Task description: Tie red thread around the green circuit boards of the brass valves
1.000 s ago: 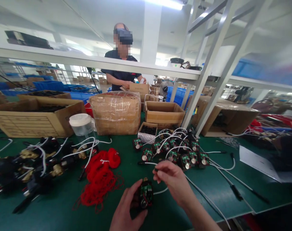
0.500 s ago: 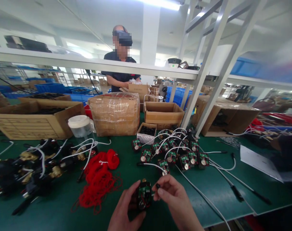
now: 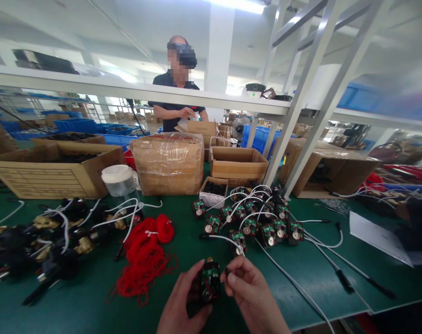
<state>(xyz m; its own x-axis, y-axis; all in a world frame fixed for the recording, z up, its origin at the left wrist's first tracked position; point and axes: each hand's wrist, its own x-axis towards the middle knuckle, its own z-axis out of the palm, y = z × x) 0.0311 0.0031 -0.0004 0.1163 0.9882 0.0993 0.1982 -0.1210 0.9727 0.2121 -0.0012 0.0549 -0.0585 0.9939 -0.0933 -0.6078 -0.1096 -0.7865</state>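
Down near the bottom of the view, the left hand [image 3: 183, 304] was wrapped around a small black part [image 3: 208, 281] with a green board on its front. It held the part just above the green table [image 3: 92, 306], with the thumb on one side and the fingers behind it. The right hand [image 3: 250, 292] was closed in a pinch on a tiny black plug [image 3: 227, 270] right beside the part, close to touching it. A white wire [image 3: 290, 283] ran away from that hand across the table to the right.

Just behind the hands sat a bunch of the same green parts [image 3: 256, 222], all with white wires looped over them. A heap of red string [image 3: 144, 260] lay to the left of the hands. Farther left was a pile of black and brass pieces [image 3: 47, 241]. A clear cup [image 3: 119, 181] with a white lid stood near a wrapped box [image 3: 167, 162]. A small white tray [image 3: 214, 191] of dark bits sat beside the box. A long open box [image 3: 54, 174] rested at the far left.

Across the table, behind a white shelf [image 3: 144, 93], another person [image 3: 178, 99] in a dark shirt stood with their hands over a box.
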